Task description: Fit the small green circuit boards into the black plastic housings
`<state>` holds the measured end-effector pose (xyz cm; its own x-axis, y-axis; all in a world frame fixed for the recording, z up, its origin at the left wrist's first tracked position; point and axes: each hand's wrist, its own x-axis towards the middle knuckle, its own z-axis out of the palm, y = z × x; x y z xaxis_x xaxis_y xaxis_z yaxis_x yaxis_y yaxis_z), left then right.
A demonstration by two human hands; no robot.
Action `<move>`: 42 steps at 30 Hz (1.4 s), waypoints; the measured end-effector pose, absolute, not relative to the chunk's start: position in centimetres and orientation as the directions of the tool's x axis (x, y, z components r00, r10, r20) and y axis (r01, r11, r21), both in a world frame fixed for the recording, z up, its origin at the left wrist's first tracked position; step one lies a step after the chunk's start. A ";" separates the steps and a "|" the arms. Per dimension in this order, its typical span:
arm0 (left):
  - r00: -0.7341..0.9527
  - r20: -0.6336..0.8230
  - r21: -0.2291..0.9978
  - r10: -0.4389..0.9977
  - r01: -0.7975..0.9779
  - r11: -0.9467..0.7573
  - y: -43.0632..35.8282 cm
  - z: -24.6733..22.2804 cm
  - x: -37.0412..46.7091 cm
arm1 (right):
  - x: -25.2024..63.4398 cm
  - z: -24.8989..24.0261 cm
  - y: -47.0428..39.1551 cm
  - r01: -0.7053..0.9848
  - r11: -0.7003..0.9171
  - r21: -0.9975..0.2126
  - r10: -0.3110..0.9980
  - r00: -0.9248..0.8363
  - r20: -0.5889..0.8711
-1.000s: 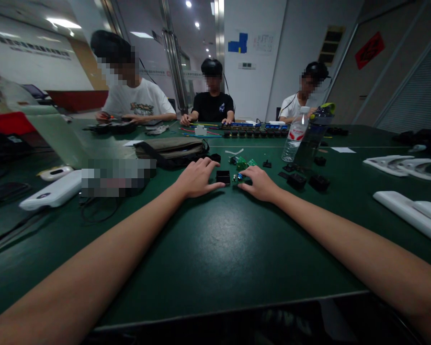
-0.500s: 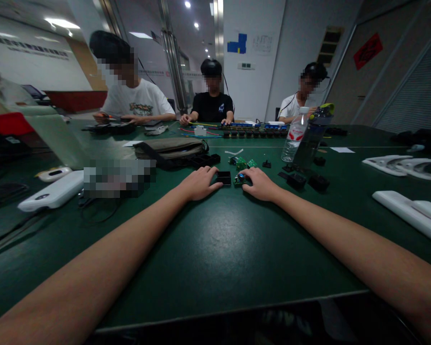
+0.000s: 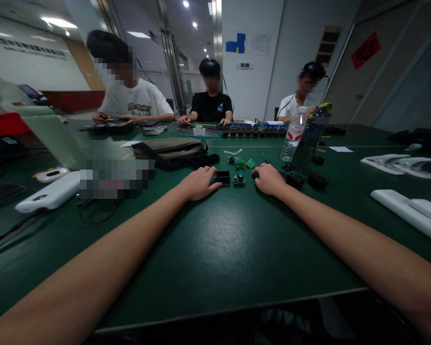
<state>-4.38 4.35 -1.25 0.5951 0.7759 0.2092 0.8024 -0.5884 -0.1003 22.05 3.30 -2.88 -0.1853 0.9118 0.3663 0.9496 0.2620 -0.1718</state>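
Note:
My left hand grips the left side of a small black open box standing on the table. Just right of the box lies a small green circuit board with a round blue-topped component, untouched by either hand. My right hand rests on the table right of that board. Its fingers are closed on a small black plastic part, mostly hidden by the hand. More green circuit boards lie loose behind, between my hands.
Several black plastic boxes and a clear water bottle stand to the right. A grey-brown bag lies behind my left hand. White curved pieces lie far right, a white device left. People sit working across the green table.
My right hand has let go of the circuit board with the blue component and moved right, closing on a small black part. My left hand stays on the black box.

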 end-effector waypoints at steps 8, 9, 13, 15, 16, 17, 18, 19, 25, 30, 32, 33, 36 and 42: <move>0.587 0.200 -0.104 0.785 0.809 -0.578 4.3 -1.2 -4.3 | 21.6 -3.1 3.2 0.944 0.306 -0.124 0.901 -0.245 0.359; 0.584 0.195 -0.102 0.788 0.811 -0.576 4.3 -1.1 -4.2 | 21.6 -3.1 3.2 0.940 0.315 -0.131 0.895 -0.249 0.369; 0.563 0.164 -0.087 0.810 0.826 -0.557 4.0 -0.9 -4.1 | 21.6 -3.1 3.5 0.909 0.333 -0.251 0.872 -0.195 0.449; 0.556 0.149 -0.076 0.818 0.831 -0.551 3.9 -0.8 -4.0 | 21.5 -3.0 3.5 0.869 0.375 -0.322 0.835 -0.165 0.525; 0.550 0.143 -0.069 0.823 0.835 -0.546 3.9 -0.8 -4.0 | 21.5 -2.9 3.5 0.842 0.414 -0.345 0.808 -0.166 0.566; 0.545 0.138 -0.061 0.827 0.838 -0.542 3.8 -0.8 -3.9 | 21.4 -2.8 3.5 0.810 0.465 -0.357 0.776 -0.179 0.605; 0.542 0.138 -0.055 0.829 0.840 -0.540 3.8 -0.8 -3.9 | 21.3 -2.7 3.4 0.774 0.519 -0.362 0.745 -0.202 0.636; 0.542 0.144 -0.051 0.828 0.840 -0.540 3.8 -0.8 -3.9 | 21.1 -2.6 3.2 0.738 0.569 -0.364 0.716 -0.226 0.661; 0.632 0.328 -0.172 0.703 0.771 -0.613 3.4 -0.6 -3.6 | 19.9 -2.3 1.8 0.598 0.697 -0.395 0.643 -0.278 0.714; 0.735 0.412 -0.274 0.539 0.663 -0.696 2.4 -0.1 -2.4 | 19.2 -2.5 1.3 0.552 0.740 -0.385 0.615 -0.324 0.719; 0.761 0.403 -0.303 0.509 0.635 -0.710 2.1 -0.1 -2.0 | 18.9 -2.6 1.2 0.538 0.757 -0.371 0.603 -0.354 0.715; 0.770 0.397 -0.314 0.500 0.626 -0.714 2.0 -0.1 -1.9 | 18.8 -2.6 1.1 0.533 0.763 -0.365 0.598 -0.370 0.711; 0.786 0.382 -0.348 0.486 0.610 -0.712 1.9 -0.1 -1.8 | 18.6 -2.7 1.0 0.530 0.771 -0.354 0.595 -0.400 0.697; 0.791 0.386 -0.371 0.474 0.604 -0.706 2.2 -0.2 -2.0 | 18.7 -2.7 0.9 0.528 0.763 -0.372 0.610 -0.397 0.686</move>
